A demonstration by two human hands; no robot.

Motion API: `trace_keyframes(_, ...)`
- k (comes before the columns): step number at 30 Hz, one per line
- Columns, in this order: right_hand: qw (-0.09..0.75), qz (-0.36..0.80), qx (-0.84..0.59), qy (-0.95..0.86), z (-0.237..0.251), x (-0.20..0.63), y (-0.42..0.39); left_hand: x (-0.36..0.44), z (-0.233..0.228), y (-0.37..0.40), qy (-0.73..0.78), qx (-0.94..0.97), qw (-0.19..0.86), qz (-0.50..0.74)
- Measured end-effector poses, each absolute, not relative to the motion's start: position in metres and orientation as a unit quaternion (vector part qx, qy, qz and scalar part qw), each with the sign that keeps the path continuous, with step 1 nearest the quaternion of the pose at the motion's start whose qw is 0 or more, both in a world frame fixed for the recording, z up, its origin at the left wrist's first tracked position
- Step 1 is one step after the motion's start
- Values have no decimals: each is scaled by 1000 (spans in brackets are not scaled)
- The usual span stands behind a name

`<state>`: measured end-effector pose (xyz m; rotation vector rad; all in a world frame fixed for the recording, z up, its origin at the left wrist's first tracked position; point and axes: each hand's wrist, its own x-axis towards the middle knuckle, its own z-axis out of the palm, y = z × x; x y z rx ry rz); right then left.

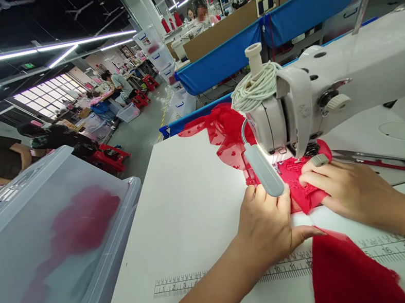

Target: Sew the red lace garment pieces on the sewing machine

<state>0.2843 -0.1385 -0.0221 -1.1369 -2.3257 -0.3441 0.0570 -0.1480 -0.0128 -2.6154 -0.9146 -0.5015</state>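
Head view, left hand (268,226), right hand (344,189) pressing red fabric (302,186) near table edge.

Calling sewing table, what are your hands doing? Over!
Left hand and right hand flat on red lace fabric. Lamp overhangs left fingers.

- Needle area under the sewing machine (331,81) hidden behind the lamp head (264,170).
- Left hand (268,223) fingertips tucked behind that lamp.
- Red fabric (346,277) cut off at the bottom edge.
- Red contents of the plastic bin (45,236) blurred through its wall.
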Motion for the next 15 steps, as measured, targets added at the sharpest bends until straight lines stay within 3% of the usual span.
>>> trace_keyframes(9, 259, -144, -447, -844, -24, 285, -135, 57, -15, -146, -330, -926, 145, -114)
trace_keyframes(15, 256, -135, -462, -838, -28, 286, -136, 58, -12, -149, -329, -921, 151, -143)
